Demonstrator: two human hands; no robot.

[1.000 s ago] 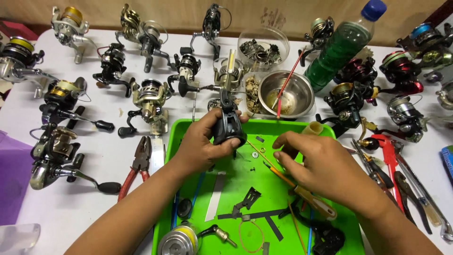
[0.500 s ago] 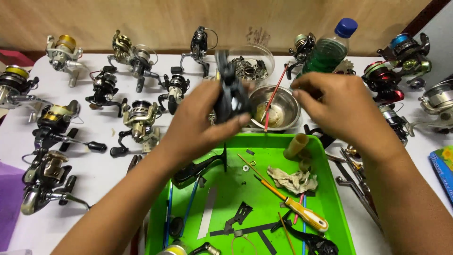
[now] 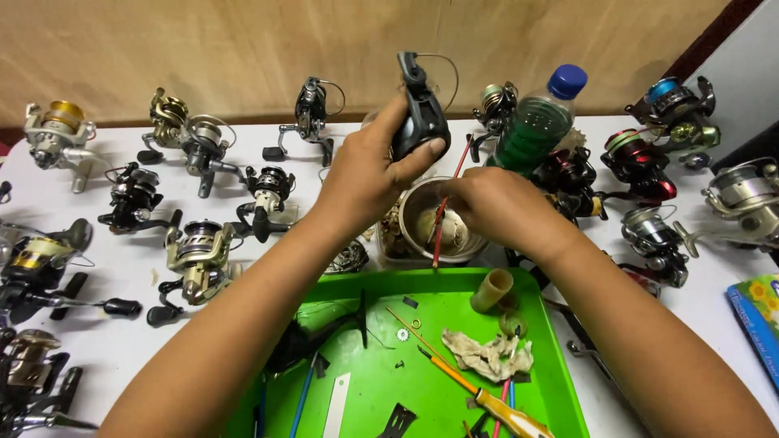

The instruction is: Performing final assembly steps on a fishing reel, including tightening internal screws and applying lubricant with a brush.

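My left hand (image 3: 369,174) holds a black fishing reel body (image 3: 418,113) up above the table, its thin wire bail sticking out at the top. My right hand (image 3: 499,207) is closed over the rim of a small steel bowl (image 3: 422,221), fingers pinching a red-handled brush (image 3: 442,215) that stands in it. Below both hands lies a green tray (image 3: 560,381) with a rag (image 3: 487,355), a yellow-handled screwdriver (image 3: 479,393), a tan tube (image 3: 491,289) and small loose parts.
Several spinning reels (image 3: 195,259) lie scattered over the white table (image 3: 122,341), left and right. A green bottle with a blue cap (image 3: 540,122) stands behind the bowl. A wooden wall runs along the back. A printed box corner (image 3: 759,320) sits at far right.
My left hand has lifted the black reel body from the tray up above the bowl. My right hand left the tray and went to the brush in the steel bowl.
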